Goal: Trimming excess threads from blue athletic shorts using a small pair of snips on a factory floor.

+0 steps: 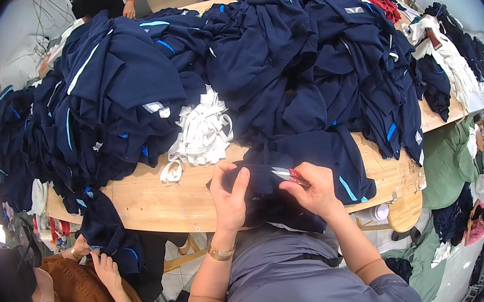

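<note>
Between my hands is a navy garment [333, 155] with light blue trim, part of it spread on the table and part hanging over the near edge. My left hand [230, 197] pinches a fold of its cloth between thumb and fingers. In my right hand [315, 189] is a pair of small thread snips [294, 175] with red handles. Their pale blades point left, against the dark cloth close to my left hand. The fingers curled round the handles partly hide them.
Big heaps of navy garments [126, 74] cover most of the wooden table [140, 201]. A tangle of white strips [206, 128] lies between heaps. At left a co-worker in a brown shirt [85, 294] handles navy cloth; two more people stand across the table. A wooden stool [407, 210] is at right.
</note>
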Tool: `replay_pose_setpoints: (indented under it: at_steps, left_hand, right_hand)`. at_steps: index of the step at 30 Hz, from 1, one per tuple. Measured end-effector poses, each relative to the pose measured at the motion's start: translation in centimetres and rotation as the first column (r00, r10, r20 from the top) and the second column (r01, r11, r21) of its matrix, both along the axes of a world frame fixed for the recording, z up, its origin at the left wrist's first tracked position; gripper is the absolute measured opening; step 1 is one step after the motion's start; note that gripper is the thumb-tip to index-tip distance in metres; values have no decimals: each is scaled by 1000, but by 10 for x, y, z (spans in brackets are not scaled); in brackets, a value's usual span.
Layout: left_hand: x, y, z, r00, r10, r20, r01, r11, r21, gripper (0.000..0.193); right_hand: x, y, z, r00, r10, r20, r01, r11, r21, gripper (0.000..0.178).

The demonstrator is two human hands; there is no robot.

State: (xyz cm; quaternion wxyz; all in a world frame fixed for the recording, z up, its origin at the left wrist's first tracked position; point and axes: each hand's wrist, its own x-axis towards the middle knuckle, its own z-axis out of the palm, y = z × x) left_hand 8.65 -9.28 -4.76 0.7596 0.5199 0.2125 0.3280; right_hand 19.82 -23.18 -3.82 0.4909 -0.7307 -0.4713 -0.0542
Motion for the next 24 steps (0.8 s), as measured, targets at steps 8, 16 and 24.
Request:
replay_pose_setpoints:
  at_steps: [8, 16, 24]
  left_hand:
    - [-3, 1, -2, 999, -8, -54, 13, 995, 97, 16]
    - [-4, 0, 7, 994, -26, -102, 46, 980, 195, 17]
    - [-4, 1, 5, 991, -38, -127, 67, 970, 234, 18]
  right_hand:
    - [1, 4, -7, 961, -35, 273, 46, 998, -31, 39]
    - [8, 1, -1, 934, -2, 357, 38, 995, -93, 40]
    - [10, 0, 2, 933, 27, 359, 12, 994, -107, 39]
